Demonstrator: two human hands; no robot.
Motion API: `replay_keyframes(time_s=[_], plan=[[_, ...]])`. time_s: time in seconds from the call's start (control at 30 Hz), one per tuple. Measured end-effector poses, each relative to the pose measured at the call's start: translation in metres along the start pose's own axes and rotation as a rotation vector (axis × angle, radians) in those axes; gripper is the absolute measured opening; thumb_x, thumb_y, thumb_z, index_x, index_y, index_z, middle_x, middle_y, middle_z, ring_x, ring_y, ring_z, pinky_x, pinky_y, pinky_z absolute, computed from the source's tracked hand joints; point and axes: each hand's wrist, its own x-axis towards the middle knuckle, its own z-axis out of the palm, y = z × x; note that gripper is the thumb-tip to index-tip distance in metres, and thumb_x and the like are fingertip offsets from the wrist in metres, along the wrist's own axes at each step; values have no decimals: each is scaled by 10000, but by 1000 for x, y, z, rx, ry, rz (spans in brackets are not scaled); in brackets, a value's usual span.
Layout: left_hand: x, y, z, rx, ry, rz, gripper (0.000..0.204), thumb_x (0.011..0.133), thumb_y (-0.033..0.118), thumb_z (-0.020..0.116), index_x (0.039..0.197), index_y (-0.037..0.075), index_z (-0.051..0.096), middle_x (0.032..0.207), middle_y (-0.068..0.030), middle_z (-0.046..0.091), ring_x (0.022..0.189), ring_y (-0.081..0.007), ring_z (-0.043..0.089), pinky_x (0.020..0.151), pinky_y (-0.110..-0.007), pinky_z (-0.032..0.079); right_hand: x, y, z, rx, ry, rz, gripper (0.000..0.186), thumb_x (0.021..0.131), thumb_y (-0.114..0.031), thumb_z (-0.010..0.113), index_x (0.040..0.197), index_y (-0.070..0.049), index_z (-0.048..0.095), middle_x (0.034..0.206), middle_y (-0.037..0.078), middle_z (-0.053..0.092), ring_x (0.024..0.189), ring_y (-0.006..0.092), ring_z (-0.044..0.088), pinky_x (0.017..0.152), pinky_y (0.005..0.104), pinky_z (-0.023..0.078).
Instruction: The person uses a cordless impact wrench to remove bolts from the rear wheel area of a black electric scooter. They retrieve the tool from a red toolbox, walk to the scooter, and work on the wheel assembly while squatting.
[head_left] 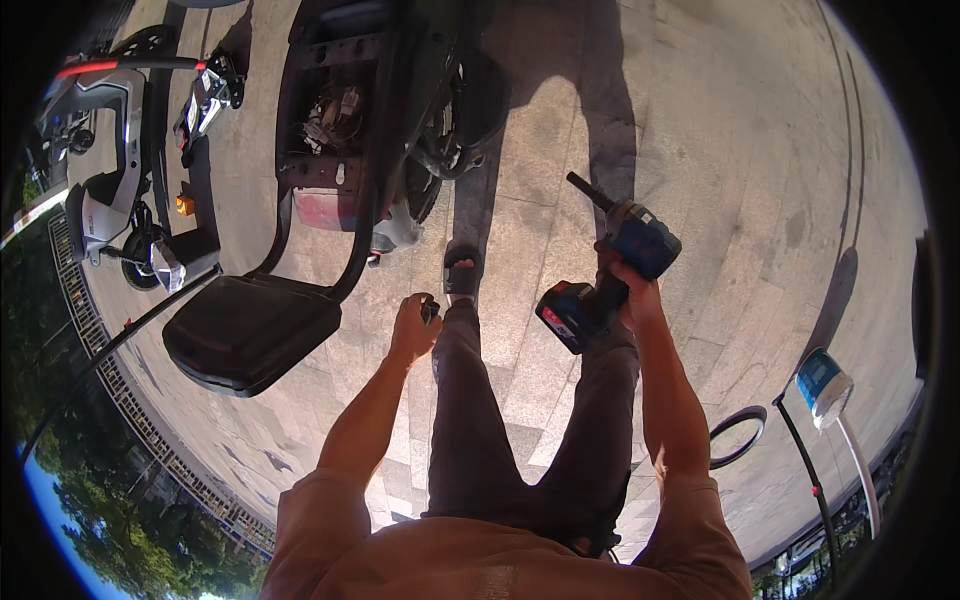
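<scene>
Wrench (610, 275), a blue cordless one, sits raised in the right hand (625, 275), fingers closed around its grip. Left hand (413, 325) pinches a small dark part (430, 311). Keep the wrist straight, nose steady toward the open scooter (350, 130).

Outdoor site, hard sunlight, sharp dark shadows across ground. Pavement (720, 150): large pale stone slabs, visible joints, stained in places. Scooter (360, 110) upper centre, body opened, wiring exposed; black seat (250, 335) tipped up and hanging toward camera. Second scooter (105, 170), grey-white, parked far left. Metal railing (130, 410) runs along pavement edge lower left; trees (100, 520) and blue sky beyond. Black rubber ring (738, 437) lying flat on slabs right. Blue-and-white tub (822, 385) near right rim, thin black rod beside it.
</scene>
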Motion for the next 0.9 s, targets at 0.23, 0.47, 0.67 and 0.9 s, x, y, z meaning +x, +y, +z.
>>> replay_keyframes(time_s=[0.23, 0.47, 0.67, 0.9], plan=[[118, -52, 175, -6, 82, -10, 394, 732, 89, 637, 1101, 38, 507, 1038, -217, 518, 941, -413, 552, 805, -465, 471, 150, 26, -54, -232, -276, 125, 361, 761, -111, 643, 1107, -37, 572, 1050, 73, 616, 781, 152, 569, 706, 292, 465], [210, -123, 258, 209, 213, 81, 376, 745, 72, 634, 1084, 26, 477, 1020, -217, 508, 908, -411, 569, 752, -488, 488, 241, 93, -54, -326, -422, 118, 394, 765, -103, 617, 1148, -28, 558, 1085, 103, 631, 803, 174, 599, 725, 297, 479], [219, -147, 282, 254, 266, -71, 397, 766, 126, 651, 1083, 27, 432, 1047, -216, 483, 925, -407, 580, 763, -479, 503, 264, 139, -38, -267, -539, 39, 425, 781, -90, 586, 1191, -6, 514, 1120, 134, 612, 820, 213, 604, 734, 326, 487], [213, -145, 296, 231, 269, -89, 369, 765, 133, 641, 1058, 47, 434, 1050, -217, 504, 938, -407, 583, 767, -491, 501, 238, 145, -36, -158, -547, 52, 403, 796, -49, 576, 1193, -13, 514, 1139, 141, 613, 824, 234, 600, 738, 342, 484]])
